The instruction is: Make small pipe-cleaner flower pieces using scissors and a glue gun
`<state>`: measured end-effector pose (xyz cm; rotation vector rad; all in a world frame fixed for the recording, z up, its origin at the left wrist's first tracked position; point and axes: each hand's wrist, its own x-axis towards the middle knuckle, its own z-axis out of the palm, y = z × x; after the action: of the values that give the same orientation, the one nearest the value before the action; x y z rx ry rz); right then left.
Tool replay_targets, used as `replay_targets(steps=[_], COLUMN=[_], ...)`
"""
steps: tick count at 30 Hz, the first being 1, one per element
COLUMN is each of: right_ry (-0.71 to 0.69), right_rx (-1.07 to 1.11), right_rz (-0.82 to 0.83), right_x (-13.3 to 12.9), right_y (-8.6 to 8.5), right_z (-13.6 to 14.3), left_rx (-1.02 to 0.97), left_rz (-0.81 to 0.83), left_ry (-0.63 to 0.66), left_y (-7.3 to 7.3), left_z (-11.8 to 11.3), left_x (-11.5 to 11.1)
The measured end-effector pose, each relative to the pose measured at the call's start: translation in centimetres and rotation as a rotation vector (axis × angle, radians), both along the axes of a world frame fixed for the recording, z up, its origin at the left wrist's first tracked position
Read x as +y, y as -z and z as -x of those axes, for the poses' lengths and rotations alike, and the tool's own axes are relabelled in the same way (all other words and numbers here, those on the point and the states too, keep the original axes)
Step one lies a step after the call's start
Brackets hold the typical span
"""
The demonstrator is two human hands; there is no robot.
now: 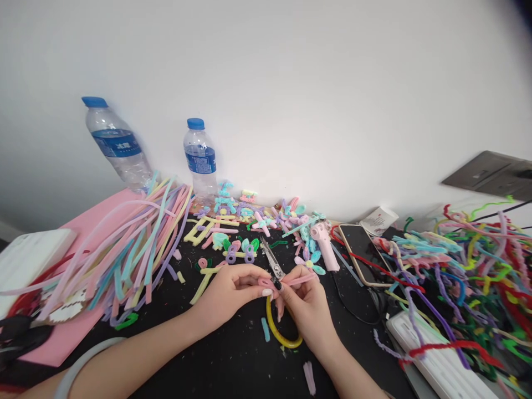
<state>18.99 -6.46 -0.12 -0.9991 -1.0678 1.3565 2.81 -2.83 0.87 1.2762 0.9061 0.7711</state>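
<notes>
Close together over the black tabletop, my two hands work on one pink pipe cleaner (264, 282). My left hand (226, 291) pinches its curled end between thumb and fingers. At the other side my right hand (307, 305) is closed on the straight part, which sticks out past the fingers. Between the hands are scissors (272, 260), blades pointing away and a yellow loop handle below. Whether my right hand also grips them or they rest on the table I cannot tell. Several finished pipe-cleaner pieces, including a flower (310, 263), lie just beyond my hands.
Long pastel pipe cleaners (137, 244) lie over pink sheet (100, 208) at left. Two water bottles (118, 145) stand by the wall. At right are a pink glue-gun-shaped tool (325, 244), a phone (366, 255), tangled pipe cleaners (477, 266) and a white power strip (440, 360).
</notes>
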Motion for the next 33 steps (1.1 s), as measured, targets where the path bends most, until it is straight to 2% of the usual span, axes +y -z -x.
replay_targets(steps=[7, 14, 18, 22, 28, 33], right_ry=[-0.034, -0.127, -0.151, -0.150, -0.200, -0.143], right_rx=[-0.105, -0.302, -0.320, -0.409, -0.676, -0.786], right_rz=[0.015, -0.023, -0.023, -0.025, -0.213, -0.272], right_x=[-0.1, -0.1, -0.2, -0.1, -0.2, -0.5], right_y=[-0.4, -0.8, -0.6, -0.4, -1.2, -1.2], right_z=[-0.3, -1.2, -1.2, -1.2, -1.3, -0.8], left_rx=[0.086, 0.273, 0.302, 0.261, 0.181, 0.187], left_rz=[-0.049, -0.283, -0.273, -0.244, -0.101, -0.109], left_ry=[0.092, 0.225, 0.271, 0.261, 0.212, 0.183], left_y=[-0.2, -0.9, -0.8, -0.7, -0.5, -0.4], left_z=[0.3, 1.1, 1.1, 0.9, 0.8, 0.6], left_x=[0.2, 0.6, 0.5, 0.2, 0.1, -0.2])
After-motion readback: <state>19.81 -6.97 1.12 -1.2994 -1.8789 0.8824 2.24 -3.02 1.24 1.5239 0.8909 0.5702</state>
